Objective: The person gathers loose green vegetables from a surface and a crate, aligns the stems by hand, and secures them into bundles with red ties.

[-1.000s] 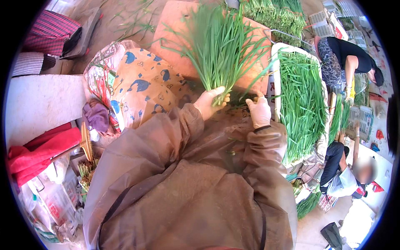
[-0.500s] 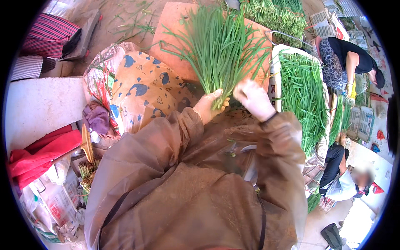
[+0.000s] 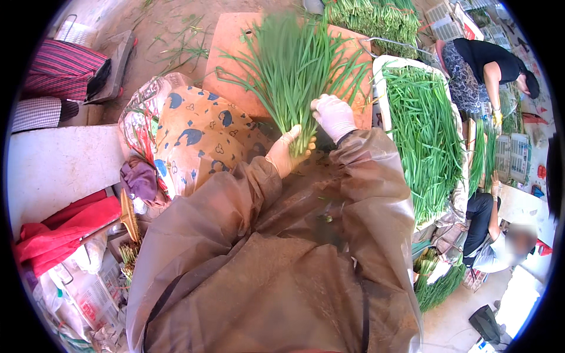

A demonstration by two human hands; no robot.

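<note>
A loose bunch of garlic chives [image 3: 289, 76] fans out away from me over an orange board [image 3: 225, 44]. My left hand [image 3: 285, 154], gloved, is wrapped round the pale stem ends, with the thumb on top. My right hand [image 3: 334, 119], in a pale glove, is beside the bunch's right edge, just above the left hand. Its fingers are curled together against the outer leaves. Whatever it may pinch is too small to make out.
To the right stands a white-rimmed crate [image 3: 381, 88] full of chives. Bundled chives [image 3: 376, 20] lie at the far side. A patterned cloth [image 3: 197, 135] covers something on my left, near a white board [image 3: 59, 165]. Two people [image 3: 471, 70] work at the right.
My right hand has moved left and closer to the bunch, its fingers now against the leaves. The left hand keeps its hold on the stems. The whole view has shifted slightly.
</note>
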